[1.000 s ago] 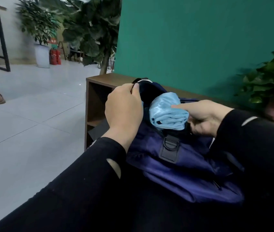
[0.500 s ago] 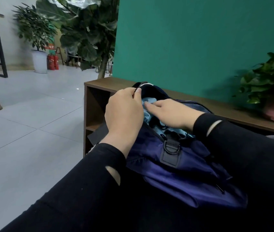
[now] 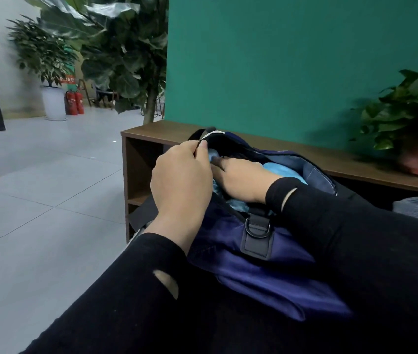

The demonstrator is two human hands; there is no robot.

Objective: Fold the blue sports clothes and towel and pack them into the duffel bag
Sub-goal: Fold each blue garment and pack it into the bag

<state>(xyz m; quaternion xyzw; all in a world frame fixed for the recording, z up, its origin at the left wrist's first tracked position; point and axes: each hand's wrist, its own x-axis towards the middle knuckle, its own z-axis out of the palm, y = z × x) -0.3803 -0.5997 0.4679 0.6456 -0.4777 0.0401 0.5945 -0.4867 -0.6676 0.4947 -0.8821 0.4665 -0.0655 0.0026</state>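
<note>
Left hand [image 3: 181,183] pinching duffel bag [image 3: 259,254] rim, right hand [image 3: 245,181] inside on light-blue cloth [image 3: 278,169]

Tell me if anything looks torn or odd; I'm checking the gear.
The left sleeve has an oval hole on the forearm, skin showing through. The right sleeve has a slit near the cuff.

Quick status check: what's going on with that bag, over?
Left hand pinching bag rim open. Right hand inside, pressing light-blue cloth down. Duffel bag unzipped. Nothing blocking.
</note>
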